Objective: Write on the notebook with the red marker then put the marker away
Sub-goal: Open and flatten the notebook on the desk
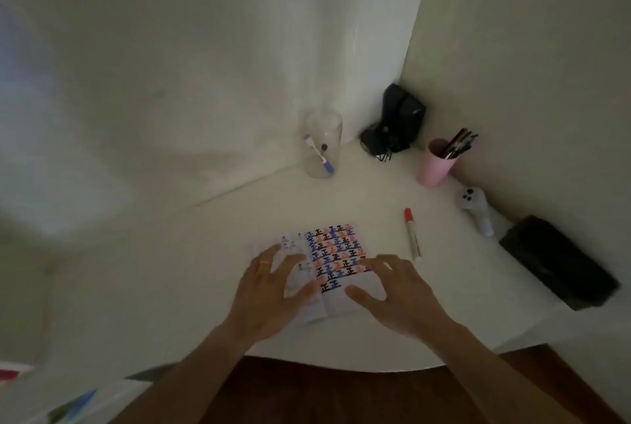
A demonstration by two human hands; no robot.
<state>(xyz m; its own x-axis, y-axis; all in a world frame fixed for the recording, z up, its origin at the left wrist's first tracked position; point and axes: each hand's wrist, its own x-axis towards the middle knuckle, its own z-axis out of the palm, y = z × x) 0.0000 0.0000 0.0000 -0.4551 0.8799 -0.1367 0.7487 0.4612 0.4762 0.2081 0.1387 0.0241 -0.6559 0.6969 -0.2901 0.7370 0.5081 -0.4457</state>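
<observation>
The left hand [269, 290] and right hand [399, 294] cover the near part of the notebook [336, 253], so its lower rows are hidden. Its left page is too blurred to read. The pens in the pink cup [434, 164] are too dark to tell apart. Both forearms run off the bottom edge.

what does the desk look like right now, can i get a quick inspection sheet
surface: white desk in a wall corner, dim light.
job's things: open notebook, page filled with red, blue and black marks; red marker lies capped to its right, untouched.
clutter: clear jar holding a purple-tipped pen; pink cup of pens; white controller; black case; black device in the corner.
hands: left hand and right hand spread flat on the notebook, empty.
cables: thin black cords at the black device.
surroundings: bare walls; wooden floor below.
</observation>
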